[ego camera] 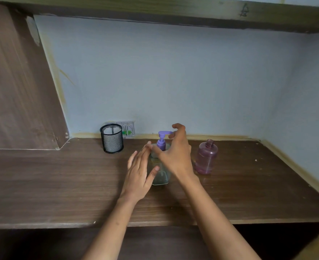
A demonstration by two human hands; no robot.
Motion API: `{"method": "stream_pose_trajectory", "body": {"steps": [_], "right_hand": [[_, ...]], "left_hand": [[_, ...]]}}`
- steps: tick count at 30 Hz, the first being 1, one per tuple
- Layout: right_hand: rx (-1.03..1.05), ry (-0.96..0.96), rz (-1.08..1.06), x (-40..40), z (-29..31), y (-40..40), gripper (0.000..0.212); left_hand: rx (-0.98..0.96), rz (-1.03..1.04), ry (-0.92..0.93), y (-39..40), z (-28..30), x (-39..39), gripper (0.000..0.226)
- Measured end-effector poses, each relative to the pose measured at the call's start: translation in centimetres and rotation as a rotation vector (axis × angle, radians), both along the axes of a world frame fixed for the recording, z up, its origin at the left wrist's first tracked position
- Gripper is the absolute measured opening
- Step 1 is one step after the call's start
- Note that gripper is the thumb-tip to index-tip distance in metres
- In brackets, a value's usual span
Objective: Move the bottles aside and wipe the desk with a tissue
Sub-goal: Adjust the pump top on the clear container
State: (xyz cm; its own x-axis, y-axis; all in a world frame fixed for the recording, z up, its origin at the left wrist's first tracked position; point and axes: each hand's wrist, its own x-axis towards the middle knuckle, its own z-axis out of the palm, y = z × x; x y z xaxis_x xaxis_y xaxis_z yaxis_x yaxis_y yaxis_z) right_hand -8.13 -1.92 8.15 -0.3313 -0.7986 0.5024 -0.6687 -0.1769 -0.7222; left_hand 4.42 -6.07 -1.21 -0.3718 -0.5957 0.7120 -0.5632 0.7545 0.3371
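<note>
Pump bottle, clear with purple pump, stands upright mid-desk. My left hand lies flat against its 9 o'clock side, fingers straight and spread, thumb touching the glass, nothing clasped. My right hand arches over the top from 3 o'clock, fingers loosely curled and apart around the pump; whether it grips I cannot tell. Pink capless bottle at 3 o'clock, near. Mesh pen cup at 10 o'clock.

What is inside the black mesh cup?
Through the mesh cup something white shows, perhaps crumpled tissue, but it is too blurry to be sure. The mesh wall hides the bottom, so anything lower down cannot be seen. Nothing sticks out above its rim.
</note>
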Motion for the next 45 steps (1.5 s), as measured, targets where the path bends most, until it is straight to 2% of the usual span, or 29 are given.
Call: {"method": "stream_pose_trajectory", "body": {"steps": [4,10,17,21,24,27,32,36,45], "right_hand": [[0.007,0.014,-0.035,0.1,-0.4,-0.2,0.073],[-0.013,-0.098,0.092,0.1,-0.3,0.5,0.063],[-0.037,-0.029,-0.050,0.5,0.2,0.6,0.073],[-0.033,-0.031,-0.050,0.7,0.0,0.6,0.066],[-0.034,-0.046,0.029,0.6,-0.3,0.5,0.058],[-0.025,-0.086,0.106,0.8,-0.1,0.7,0.059],[-0.017,-0.040,-0.026,1.1,0.1,0.3,0.066],[0.018,-0.055,0.044,0.9,0.0,-0.3,0.058],[0.039,-0.138,0.201,0.8,1.9,-0.6,0.058]], "left_hand": [[-0.008,0.000,-0.001,0.0,0.0,0.0,0.060],[-0.011,0.000,0.004,0.1,0.1,0.0,0.057],[-0.008,0.005,-0.003,0.2,0.1,0.0,0.060],[-0.009,-0.002,0.011,0.2,0.2,0.0,0.058],[-0.018,0.004,0.017,0.2,0.2,0.0,0.056],[-0.020,0.003,0.006,0.1,0.1,0.0,0.057],[-0.026,0.026,-0.034,0.1,0.0,0.0,0.063],[-0.027,0.041,-0.041,0.0,0.0,-0.2,0.062],[-0.026,0.101,-0.136,-1.1,0.6,0.1,0.064]]}}
